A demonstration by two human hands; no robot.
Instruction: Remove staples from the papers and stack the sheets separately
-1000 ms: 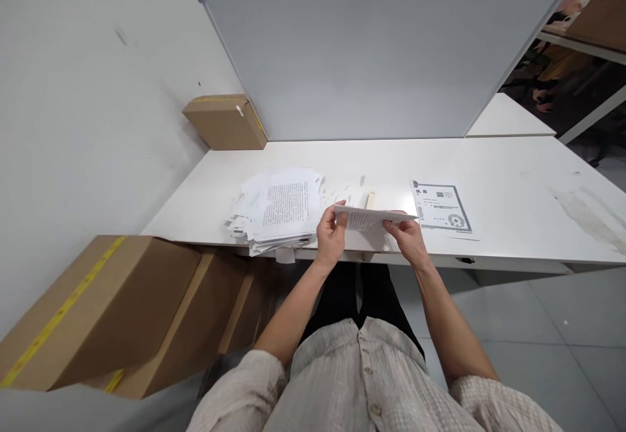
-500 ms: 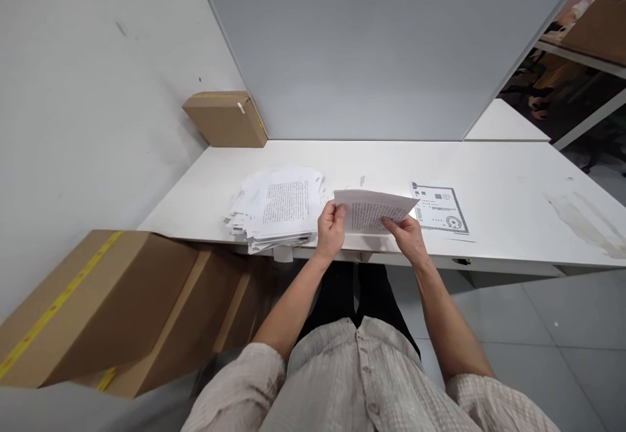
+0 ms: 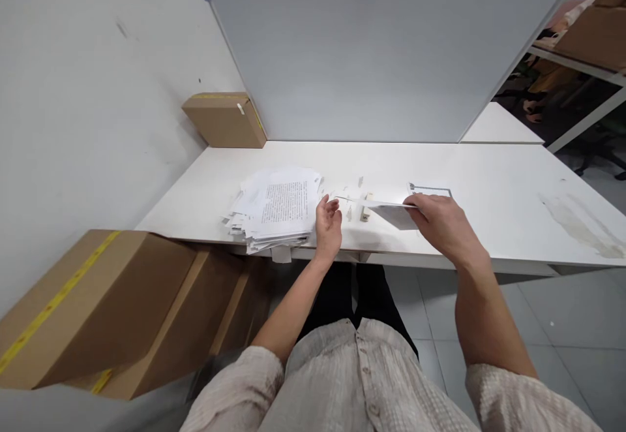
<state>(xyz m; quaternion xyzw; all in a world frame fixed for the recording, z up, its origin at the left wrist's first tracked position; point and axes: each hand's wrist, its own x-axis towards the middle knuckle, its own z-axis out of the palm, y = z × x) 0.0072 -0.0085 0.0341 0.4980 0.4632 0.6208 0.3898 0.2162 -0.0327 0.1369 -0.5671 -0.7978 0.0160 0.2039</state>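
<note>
Right hand is closed on thin white rectangular paper sheet at 3 o'clock, apparently supporting it above smooth white worktop; left hand is unclenched near 9 o'clock tip, contact unclear.

I stand in an office-like workspace, at a white desk bearing a stack of printed pages before a grey panel. Cardboard boxes at my left and a loaded shelf suggest storage too.

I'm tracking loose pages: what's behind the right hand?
Beyond the right hand, the top border of a printed sheet shows on the white desk. The hand covers its lower part, whose print cannot be read.
</note>
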